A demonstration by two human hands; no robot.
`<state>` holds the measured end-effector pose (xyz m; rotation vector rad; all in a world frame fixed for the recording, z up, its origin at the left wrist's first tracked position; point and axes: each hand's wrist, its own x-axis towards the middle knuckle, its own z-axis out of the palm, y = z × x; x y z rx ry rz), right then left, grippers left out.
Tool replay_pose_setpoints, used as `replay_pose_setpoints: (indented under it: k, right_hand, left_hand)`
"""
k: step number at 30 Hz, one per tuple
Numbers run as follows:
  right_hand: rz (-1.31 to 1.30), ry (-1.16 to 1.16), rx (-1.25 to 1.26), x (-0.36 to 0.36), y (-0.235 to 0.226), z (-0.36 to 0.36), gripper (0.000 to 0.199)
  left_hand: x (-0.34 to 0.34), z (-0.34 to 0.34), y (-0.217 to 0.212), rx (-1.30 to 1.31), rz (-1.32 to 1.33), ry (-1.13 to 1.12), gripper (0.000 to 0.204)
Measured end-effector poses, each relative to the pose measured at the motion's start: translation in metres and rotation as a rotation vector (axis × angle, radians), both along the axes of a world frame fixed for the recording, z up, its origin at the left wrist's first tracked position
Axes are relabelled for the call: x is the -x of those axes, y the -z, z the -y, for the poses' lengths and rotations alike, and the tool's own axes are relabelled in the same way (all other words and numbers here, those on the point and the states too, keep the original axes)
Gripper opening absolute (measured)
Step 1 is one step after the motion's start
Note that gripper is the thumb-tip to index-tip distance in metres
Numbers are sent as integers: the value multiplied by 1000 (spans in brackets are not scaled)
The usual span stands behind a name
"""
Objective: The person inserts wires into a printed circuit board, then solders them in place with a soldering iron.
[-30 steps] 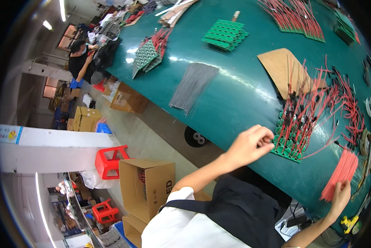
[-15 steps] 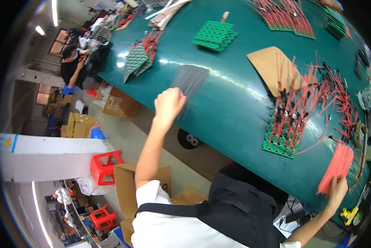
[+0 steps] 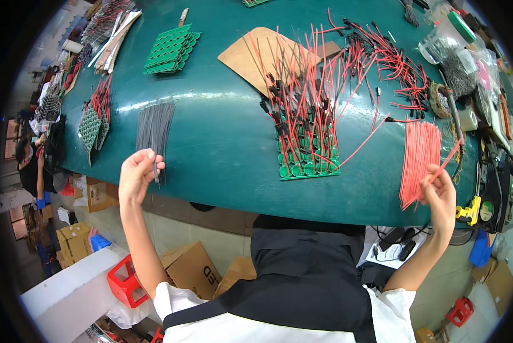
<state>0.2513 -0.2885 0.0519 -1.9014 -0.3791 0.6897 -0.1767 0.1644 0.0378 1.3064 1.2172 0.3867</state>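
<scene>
At the left, my left hand point(image 3: 136, 174) is closed in a pinch over the near end of a bundle of black wires point(image 3: 155, 123); a dark wire shows between its fingertips. My right hand point(image 3: 441, 197) pinches a red wire point(image 3: 453, 154) that slants up and away from the fingers. That hand sits at the near right edge of a pile of straight red wires point(image 3: 420, 151). Between the hands lies a panel of green circuit boards point(image 3: 307, 170) with red and black wires standing up from it. Exactly how many wires each hand holds is too small to tell.
A brown board point(image 3: 245, 57) lies behind the wired panel. Loose red leads with black connectors point(image 3: 402, 74) spread to its right. Green boards point(image 3: 171, 48) are stacked far left. A lidded clear jar point(image 3: 442, 43) and a yellow-handled tool point(image 3: 468, 210) sit at right. Another person point(image 3: 33, 154) works far left.
The view has swung right. My left hand, earlier a loose fist near the black wires, now pinches at their near end. My right hand has lifted a red wire from the pile's near end.
</scene>
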Motion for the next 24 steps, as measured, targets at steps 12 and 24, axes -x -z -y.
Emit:
replay_pose_setpoints:
  k: [12,24]
  right_hand:
    - [557,-66,-253,112,12,-79,11]
    - [424,-135,-317,148,30,-123,13]
  left_hand:
    - [-109,158,23,-496,316,-123,16]
    - [-124,188,49,-378,408,84,15]
